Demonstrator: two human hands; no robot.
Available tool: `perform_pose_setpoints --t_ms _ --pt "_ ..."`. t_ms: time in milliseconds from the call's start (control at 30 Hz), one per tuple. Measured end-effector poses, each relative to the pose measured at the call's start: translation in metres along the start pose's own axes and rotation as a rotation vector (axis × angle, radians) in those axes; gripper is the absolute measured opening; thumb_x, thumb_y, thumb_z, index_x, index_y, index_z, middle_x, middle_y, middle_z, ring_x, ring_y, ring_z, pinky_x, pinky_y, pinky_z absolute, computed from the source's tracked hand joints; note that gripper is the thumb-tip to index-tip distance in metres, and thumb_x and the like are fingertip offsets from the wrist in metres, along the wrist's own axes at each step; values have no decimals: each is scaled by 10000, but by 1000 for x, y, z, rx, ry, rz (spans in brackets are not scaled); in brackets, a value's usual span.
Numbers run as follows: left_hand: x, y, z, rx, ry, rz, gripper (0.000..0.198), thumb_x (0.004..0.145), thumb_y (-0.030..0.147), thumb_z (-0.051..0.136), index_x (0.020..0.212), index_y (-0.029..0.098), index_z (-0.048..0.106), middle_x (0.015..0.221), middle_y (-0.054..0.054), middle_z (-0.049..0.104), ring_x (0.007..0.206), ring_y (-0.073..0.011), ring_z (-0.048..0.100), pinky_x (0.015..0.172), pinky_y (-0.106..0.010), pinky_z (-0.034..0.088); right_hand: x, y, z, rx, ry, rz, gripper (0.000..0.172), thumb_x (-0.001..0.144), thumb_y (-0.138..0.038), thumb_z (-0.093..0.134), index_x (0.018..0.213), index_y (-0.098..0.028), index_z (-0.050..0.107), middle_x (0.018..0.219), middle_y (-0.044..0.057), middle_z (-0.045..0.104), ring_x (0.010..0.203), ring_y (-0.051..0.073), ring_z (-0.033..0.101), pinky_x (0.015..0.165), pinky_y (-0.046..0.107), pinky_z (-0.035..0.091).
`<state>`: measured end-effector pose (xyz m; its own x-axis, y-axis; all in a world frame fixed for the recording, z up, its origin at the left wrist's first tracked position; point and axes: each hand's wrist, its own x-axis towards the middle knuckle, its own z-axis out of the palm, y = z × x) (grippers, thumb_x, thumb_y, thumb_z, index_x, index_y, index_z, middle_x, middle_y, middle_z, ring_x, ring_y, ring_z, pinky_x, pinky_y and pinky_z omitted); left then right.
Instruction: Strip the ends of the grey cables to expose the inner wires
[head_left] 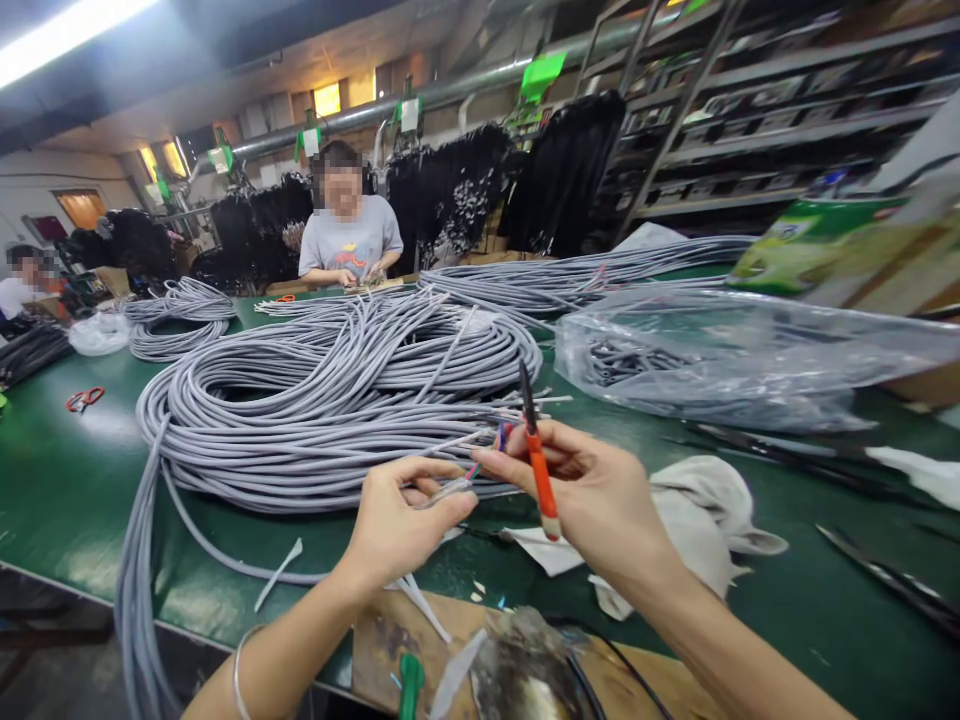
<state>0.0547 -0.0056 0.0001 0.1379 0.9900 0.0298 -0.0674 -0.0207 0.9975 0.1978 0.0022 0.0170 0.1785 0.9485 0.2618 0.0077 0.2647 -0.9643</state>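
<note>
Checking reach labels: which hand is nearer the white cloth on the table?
Right. The right hand, holding an orange-handled tool, sits just left of the white cloth. The left hand is farther left, pinching a grey cable end.

Green worktable; metal shelving behind, ceiling strip light, orange-lit windows

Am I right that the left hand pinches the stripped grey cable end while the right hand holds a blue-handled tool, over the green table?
Not quite: the tool in the right hand has an orange handle, not blue. The head view shows it. The rest holds: the left hand pinches the stripped grey cable end, with coloured wires showing, over the green table.
</note>
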Motion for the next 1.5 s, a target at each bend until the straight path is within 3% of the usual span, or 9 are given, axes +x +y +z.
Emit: perform_pose_setpoints --t_ms 133,400,567,800,967,1100,1200,1300,1500 --pt "-1 -2 7 -18 -3 103 275 624 252 741 873 137 756 814 -63 699 611 -94 495 583 -212 433 -12 4 1 12 6 5 437 455 -534 809 551 -204 540 487 -34 499 411 91 448 330 189 357" --pt "-5 -9 12 66 116 199 243 751 328 653 881 157 766 678 -57 664 633 -135 499 600 -253 413 -23 6 2 9 -12 -101 372 486 -453 825 553 -195 565 523 -11 569 471 102 526 434 185 458" --pt "-10 -8 15 173 130 255 275 767 341 634 926 154 757 668 -48 655 587 -126 470 559 -248 382 -32 9 0 -107 90 -238 272 605 -396 770 573 -208 576 513 -22 562 440 91 494 412 182 433" --pt "-11 -8 16 147 211 280 213 750 343 645 731 170 768 566 -15 583 553 -112 451 546 -241 374 -37 5 3 -136 164 -245 303 622 -405 751 548 -223 520 547 -12 558 498 129 539 476 238 475" --pt "-6 -4 13 -117 104 115 373 674 490 690 728 121 716 479 33 474 406 -54 356 398 -207 272 -29 7 1 -122 172 -188 343 598 -461 746 527 -222 511 519 -12 528 480 123 508 452 233 457" --pt "-5 5 13 -247 86 0 486 517 554 771 665 116 621 480 35 518 347 -24 345 339 -175 205 -27 10 -3 -69 159 -121 342 563 -429 762 508 -218 500 526 -13 531 488 118 507 448 221 452" --pt "-4 10 12 -260 22 -108 542 419 555 807 657 106 619 467 52 501 336 -1 316 335 -158 187 -26 11 -6 -38 152 -89 305 552 -390 768 513 -214 523 530 -15 543 474 107 499 419 205 427" --pt "-3 12 9 -171 -102 -204 507 427 538 807 598 86 654 398 60 442 321 -5 315 325 -158 182 -24 10 -7 5 128 -57 302 521 -393 788 514 -207 550 553 -5 572 521 123 549 467 211 465" --pt "-3 4 9 -134 37 -95 346 416 391 836 548 105 691 473 5 558 381 -72 505 344 -175 321 -23 11 -5 32 6 42 369 458 -451 826 539 -189 580 541 -8 571 492 112 525 459 215 456"
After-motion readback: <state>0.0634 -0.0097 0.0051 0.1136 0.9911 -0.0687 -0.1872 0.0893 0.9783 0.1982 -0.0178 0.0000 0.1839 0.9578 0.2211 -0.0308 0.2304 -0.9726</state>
